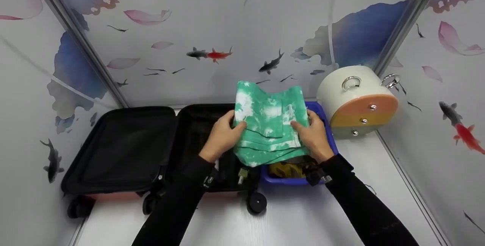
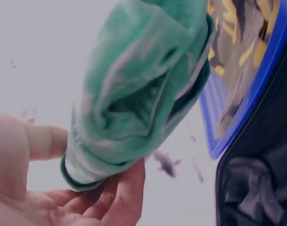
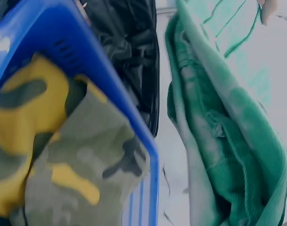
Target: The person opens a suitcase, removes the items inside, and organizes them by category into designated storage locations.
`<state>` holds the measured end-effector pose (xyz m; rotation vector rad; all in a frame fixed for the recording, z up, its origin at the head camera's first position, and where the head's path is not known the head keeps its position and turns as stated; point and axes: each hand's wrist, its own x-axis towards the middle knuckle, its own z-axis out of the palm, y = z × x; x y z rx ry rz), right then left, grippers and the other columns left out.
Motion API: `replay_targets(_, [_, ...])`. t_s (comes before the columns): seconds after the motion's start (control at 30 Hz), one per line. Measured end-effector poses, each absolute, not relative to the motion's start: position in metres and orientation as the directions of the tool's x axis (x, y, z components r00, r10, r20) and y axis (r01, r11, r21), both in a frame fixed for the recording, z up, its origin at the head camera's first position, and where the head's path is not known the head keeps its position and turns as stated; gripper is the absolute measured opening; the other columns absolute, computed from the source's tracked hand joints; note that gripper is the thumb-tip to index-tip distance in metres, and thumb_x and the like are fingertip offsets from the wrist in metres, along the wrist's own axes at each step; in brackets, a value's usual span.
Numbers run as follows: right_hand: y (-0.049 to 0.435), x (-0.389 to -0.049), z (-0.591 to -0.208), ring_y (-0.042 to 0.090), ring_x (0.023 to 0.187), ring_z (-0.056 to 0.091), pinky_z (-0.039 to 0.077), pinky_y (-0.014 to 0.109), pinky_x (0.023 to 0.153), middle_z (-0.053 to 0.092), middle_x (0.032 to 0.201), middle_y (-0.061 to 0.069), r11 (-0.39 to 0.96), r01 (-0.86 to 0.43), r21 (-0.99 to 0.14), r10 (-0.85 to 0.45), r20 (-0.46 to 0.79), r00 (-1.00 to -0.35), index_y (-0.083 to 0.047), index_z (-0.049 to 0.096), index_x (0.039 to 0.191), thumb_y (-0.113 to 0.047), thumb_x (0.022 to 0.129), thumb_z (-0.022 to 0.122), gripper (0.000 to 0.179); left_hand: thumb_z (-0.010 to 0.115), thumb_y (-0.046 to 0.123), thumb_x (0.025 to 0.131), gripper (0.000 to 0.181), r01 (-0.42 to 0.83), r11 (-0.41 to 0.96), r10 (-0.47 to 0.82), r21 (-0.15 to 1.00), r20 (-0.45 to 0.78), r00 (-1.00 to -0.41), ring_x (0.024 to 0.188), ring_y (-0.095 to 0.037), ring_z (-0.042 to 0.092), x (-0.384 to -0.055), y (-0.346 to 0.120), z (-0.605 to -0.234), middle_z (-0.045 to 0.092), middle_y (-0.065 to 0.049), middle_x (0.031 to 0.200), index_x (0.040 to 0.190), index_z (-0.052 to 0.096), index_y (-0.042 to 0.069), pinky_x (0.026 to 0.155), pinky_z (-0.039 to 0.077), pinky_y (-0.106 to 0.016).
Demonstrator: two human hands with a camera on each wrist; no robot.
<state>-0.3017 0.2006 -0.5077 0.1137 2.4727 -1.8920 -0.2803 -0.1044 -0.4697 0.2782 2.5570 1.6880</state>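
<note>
Nearest the head camera: matte black sleeves (image 1: 166, 210), one to each side, wrists banded with dark straps and small metal buckles. Beyond them, a green-and-white tie-dyed garment (image 1: 261, 124), soft cloth folded into a layered, roughly square bundle, held up in the air above the neighbouring edges of suitcase and basket. Left hand (image 1: 223, 136) pinches its left edge, thumb on the near face, fingers behind; right hand (image 1: 313, 136) pinches the right edge likewise. Wrist views show thick rolled folds, a hollow opening between layers, ribbed-looking fabric within. Below right, a blue basket (image 1: 290, 181), rigid plastic with slotted walls, holding camouflage cloth (image 3: 101, 146) in yellow, olive and dark grey, creased and flat-lying. Left of it, an open suitcase (image 1: 121, 151): rounded corners, smooth black panel in one half, wrinkled dark lining in the other, pinkish shell low down, round black wheels. Behind the basket to the right, a drum-shaped drawer box (image 1: 356, 104), cream body, glossy ring on top, front banded orange, mustard and grey-green with shiny knobs. Wall (image 1: 235, 22) smooth, printed with fish and petals.
</note>
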Motion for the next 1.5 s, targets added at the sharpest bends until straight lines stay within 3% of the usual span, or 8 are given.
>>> replay_targets(0.2, [0.225, -0.308, -0.512, 0.039, 0.14, 0.058, 0.049, 0.047, 0.115, 0.051, 0.163, 0.025, 0.318, 0.078, -0.945, 0.089, -0.053, -0.995, -0.006, 0.028, 0.174, -0.021, 0.111, 0.066, 0.074, 0.057, 0.032, 0.113, 0.064, 0.068, 0.405, 0.219, 0.912, -0.025, -0.975, 0.121, -0.027, 0.064, -0.282, -0.081, -0.483, 0.056, -0.017, 0.152, 0.171, 0.039, 0.012, 0.1, 0.053, -0.045])
replay_targets(0.4, [0.251, -0.311, -0.519, 0.045, 0.153, 0.045, 0.037, 0.057, 0.128, 0.039, 0.17, 0.031, 0.372, 0.108, -0.922, 0.104, -0.074, -0.992, -0.001, 0.023, 0.174, -0.016, 0.112, 0.06, 0.074, 0.054, 0.031, 0.116, 0.074, 0.04, 0.313, 0.337, 0.949, -0.072, -0.939, 0.121, -0.025, 0.069, -0.279, -0.063, -0.502, 0.047, -0.013, 0.168, 0.179, 0.016, 0.021, 0.089, 0.05, -0.041])
replay_targets(0.53, [0.261, -0.314, -0.528, 0.047, 0.155, 0.043, 0.035, 0.059, 0.129, 0.039, 0.169, 0.032, 0.414, 0.104, -0.904, 0.104, -0.066, -0.992, 0.001, 0.024, 0.172, -0.015, 0.112, 0.059, 0.071, 0.052, 0.027, 0.115, 0.07, 0.042, 0.281, 0.392, 0.959, -0.075, -0.917, 0.127, -0.025, 0.067, -0.279, -0.055, -0.515, 0.042, -0.015, 0.172, 0.178, 0.02, 0.026, 0.092, 0.049, -0.043])
replay_targets(0.8, [0.27, -0.318, -0.549, 0.05, 0.157, 0.041, 0.033, 0.061, 0.131, 0.037, 0.171, 0.033, 0.449, 0.161, -0.879, 0.122, -0.118, -0.985, -0.001, 0.021, 0.174, -0.019, 0.112, 0.06, 0.075, 0.052, 0.021, 0.111, 0.063, 0.026, 0.26, 0.378, 0.965, -0.077, -0.923, 0.068, -0.016, 0.043, -0.281, -0.041, -0.539, 0.047, -0.021, 0.165, 0.172, 0.04, 0.017, 0.063, 0.037, -0.033])
replay_targets(0.93, [0.275, -0.318, -0.557, 0.049, 0.163, 0.033, 0.032, 0.061, 0.132, 0.03, 0.176, 0.034, 0.488, 0.195, -0.85, 0.1, -0.168, -0.981, -0.001, 0.019, 0.175, -0.018, 0.112, 0.059, 0.076, 0.053, 0.019, 0.109, 0.065, 0.033, 0.291, 0.361, 0.956, -0.078, -0.929, 0.117, -0.023, 0.067, -0.28, -0.035, -0.552, 0.031, -0.023, 0.179, 0.171, 0.038, 0.007, 0.081, 0.046, -0.033])
replay_targets(1.07, [0.28, -0.316, -0.558, 0.049, 0.163, 0.034, 0.035, 0.061, 0.13, 0.032, 0.175, 0.034, 0.478, 0.213, -0.852, 0.11, -0.183, -0.977, -0.004, 0.022, 0.175, -0.014, 0.11, 0.058, 0.075, 0.054, 0.019, 0.109, 0.064, 0.045, 0.309, 0.344, 0.95, -0.067, -0.936, 0.158, -0.036, 0.048, -0.278, -0.033, -0.556, 0.025, -0.025, 0.182, 0.169, 0.04, 0.001, 0.103, 0.047, -0.039])
replay_targets(1.27, [0.279, -0.314, -0.556, 0.05, 0.155, 0.046, 0.04, 0.062, 0.124, 0.046, 0.168, 0.033, 0.557, 0.176, -0.811, 0.17, -0.096, -0.981, -0.003, 0.037, 0.168, -0.011, 0.104, 0.058, 0.068, 0.052, 0.021, 0.111, 0.058, 0.088, 0.429, 0.306, 0.899, -0.053, -0.951, 0.164, -0.041, 0.039, -0.279, -0.033, -0.556, 0.034, -0.024, 0.179, 0.165, 0.047, 0.002, 0.129, 0.041, -0.051])
replay_targets(1.5, [0.262, -0.303, -0.551, 0.059, 0.153, 0.042, 0.035, 0.068, 0.126, 0.043, 0.167, 0.036, 0.742, 0.089, -0.664, 0.145, 0.028, -0.989, 0.006, 0.038, 0.166, -0.019, 0.107, 0.058, 0.067, 0.048, 0.021, 0.116, 0.048, 0.147, 0.593, 0.265, 0.792, -0.019, -0.964, 0.16, -0.046, 0.041, -0.273, -0.045, -0.558, 0.043, -0.023, 0.174, 0.162, 0.056, 0.01, 0.12, 0.043, -0.055])
